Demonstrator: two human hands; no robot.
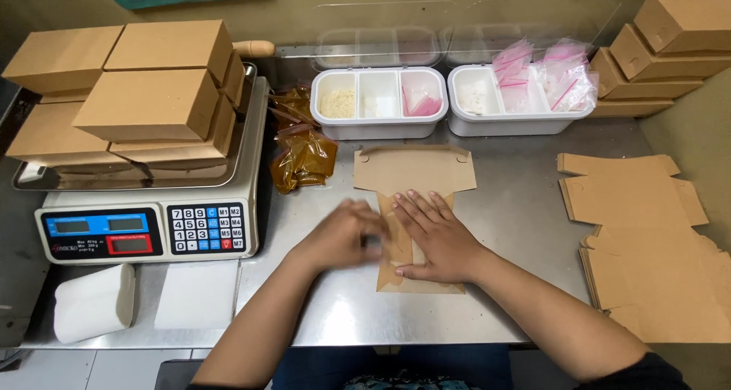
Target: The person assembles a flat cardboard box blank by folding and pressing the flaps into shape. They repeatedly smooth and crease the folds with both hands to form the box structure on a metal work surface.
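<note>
Brown flat cardboard box blank (pixel 415 178), T-shaped with its wide flap toward the back, lies on the stainless steel worktop (pixel 518 230) near the middle of the front edge. It is unfolded: no walls stand up yet, so the forming looks barely begun. The right hand (pixel 438 234) presses flat on the blank's narrow stem, fingers spread wide and holding nothing. The left hand (pixel 343 234) is blurred, resting at the stem's left edge; whether its fingers pinch the card cannot be told.

Near the right edge of the worktop lies a loose pile of more flat brown cardboard blanks (pixel 647 238), unformed. Finished closed brown cardboard boxes (pixel 148 85) are stacked on the tray of a white electronic scale with keypad (pixel 145 230) at the left edge, and more closed brown boxes (pixel 662 47) sit stacked at the back right corner. So a good number appear done and many blanks remain.

Along the back edge stand two white divided plastic tubs (pixel 381 104) with clear lids raised, holding pale granules and small clear sachets with pink seals (pixel 548 74). Amber-brown sauce packets (pixel 304 150) lie between scale and tubs. Rolled white paper (pixel 95 302) sits at the front left corner.
</note>
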